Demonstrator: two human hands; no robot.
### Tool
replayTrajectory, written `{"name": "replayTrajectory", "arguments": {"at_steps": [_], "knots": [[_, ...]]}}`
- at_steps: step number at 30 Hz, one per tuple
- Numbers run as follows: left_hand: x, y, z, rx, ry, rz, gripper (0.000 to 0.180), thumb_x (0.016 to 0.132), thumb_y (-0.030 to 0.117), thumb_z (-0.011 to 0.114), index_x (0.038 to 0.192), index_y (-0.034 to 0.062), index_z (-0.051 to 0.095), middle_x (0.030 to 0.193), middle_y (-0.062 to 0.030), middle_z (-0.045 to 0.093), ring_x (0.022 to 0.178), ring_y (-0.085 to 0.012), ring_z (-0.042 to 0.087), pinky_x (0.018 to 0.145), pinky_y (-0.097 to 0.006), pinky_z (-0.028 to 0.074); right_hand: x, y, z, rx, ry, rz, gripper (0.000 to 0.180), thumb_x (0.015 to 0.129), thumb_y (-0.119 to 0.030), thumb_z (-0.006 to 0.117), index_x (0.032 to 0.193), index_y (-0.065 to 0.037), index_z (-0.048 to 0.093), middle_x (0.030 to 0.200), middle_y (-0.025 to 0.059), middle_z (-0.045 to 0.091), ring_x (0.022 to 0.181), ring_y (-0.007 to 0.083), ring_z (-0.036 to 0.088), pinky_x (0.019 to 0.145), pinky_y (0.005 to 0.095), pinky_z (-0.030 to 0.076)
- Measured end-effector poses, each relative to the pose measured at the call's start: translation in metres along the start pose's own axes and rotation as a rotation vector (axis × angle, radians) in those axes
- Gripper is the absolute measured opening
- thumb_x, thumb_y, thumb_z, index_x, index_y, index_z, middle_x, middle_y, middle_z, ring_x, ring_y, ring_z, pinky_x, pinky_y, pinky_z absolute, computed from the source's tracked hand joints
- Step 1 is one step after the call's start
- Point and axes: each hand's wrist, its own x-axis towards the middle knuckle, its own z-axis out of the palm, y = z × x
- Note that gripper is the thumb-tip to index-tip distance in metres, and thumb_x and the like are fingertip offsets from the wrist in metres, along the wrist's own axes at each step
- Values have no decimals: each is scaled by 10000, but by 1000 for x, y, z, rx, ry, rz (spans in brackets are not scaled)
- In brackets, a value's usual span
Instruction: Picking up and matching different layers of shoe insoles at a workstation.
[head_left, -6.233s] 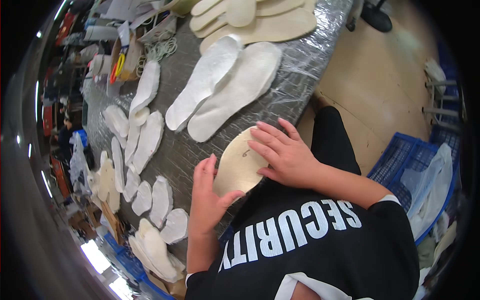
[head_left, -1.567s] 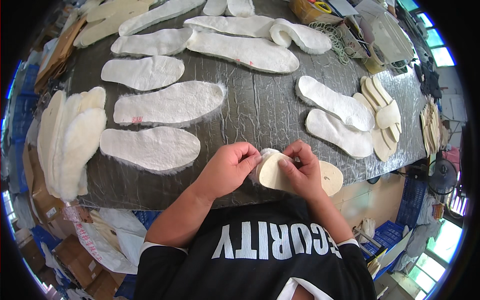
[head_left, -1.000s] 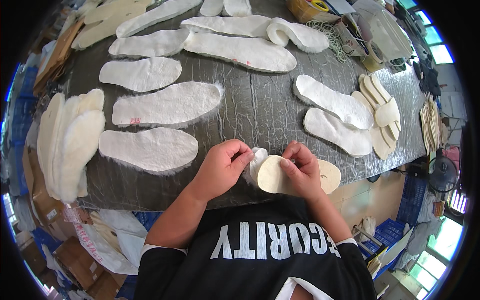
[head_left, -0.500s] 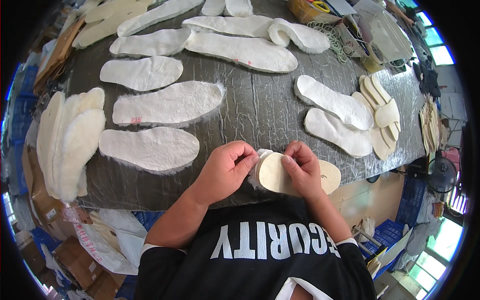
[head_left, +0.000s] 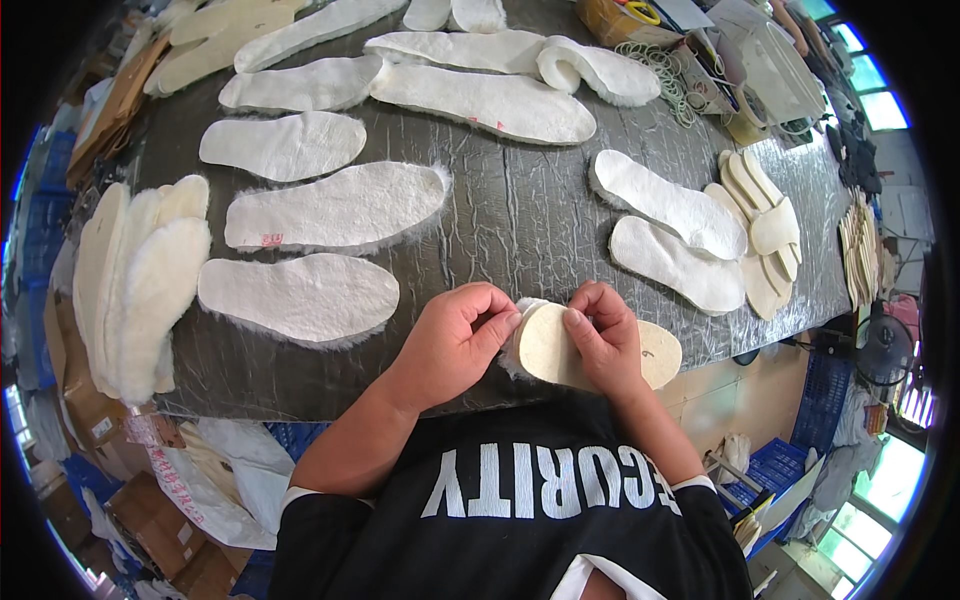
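Note:
At the table's near edge, my right hand [head_left: 610, 345] grips a flat cream insole [head_left: 546, 340], thumb on its upper face and fingers curled behind. A white fleece insole [head_left: 508, 358] lies against its underside, with fluff showing around the left end. My left hand [head_left: 448, 345] is closed, thumb and forefinger pinching the fleece edge at that end. To the left rests a white fleece-edged insole [head_left: 300, 295], with another, larger one [head_left: 335, 207] beyond it. Two more white insoles, the nearer one [head_left: 675, 265] partly under the other [head_left: 670, 203], lie at the right.
A stack of fluffy insoles [head_left: 150, 290] sits on the table's left edge. Cream insoles [head_left: 768, 285] are fanned out at the right. Several white insoles [head_left: 485, 100] spread across the far side. Boxes and a coil of string [head_left: 668, 85] stand far right, a fan [head_left: 885, 350] beyond the table.
Almost nothing differs. My left fingertips have shifted very slightly at the insole's left end; my right hand keeps its hold.

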Motion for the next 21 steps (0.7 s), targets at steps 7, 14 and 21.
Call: {"name": "replayTrajectory", "arguments": {"at_steps": [7, 14, 21], "knots": [[-1, 1, 1, -17, -4, -4, 86, 934, 42, 559, 901, -30, 592, 835, -17, 594, 736, -51, 520, 646, -202, 443, -2, 0, 3, -2, 42, 26, 108, 877, -89, 639, 822, -52, 554, 744, -17, 525, 710, 73, 468, 667, 230, 388], [-3, 5, 1, -3, 4, 23, 101, 932, 41, 565, 880, -41, 593, 836, -24, 593, 734, -58, 520, 635, -205, 435, -3, -1, 5, -207, 102, -91, 123, 816, -75, 663, 801, -63, 541, 720, 29, 521, 667, 181, 470, 742, 313, 374], [-5, -2, 2, -30, -6, -33, 80, 916, 7, 561, 859, -42, 587, 838, -25, 593, 725, -55, 513, 628, -210, 431, -4, -2, 5, -391, 74, -405, 119, 803, -44, 619, 831, -76, 508, 750, 39, 517, 700, 203, 487, 838, 372, 325]]}}
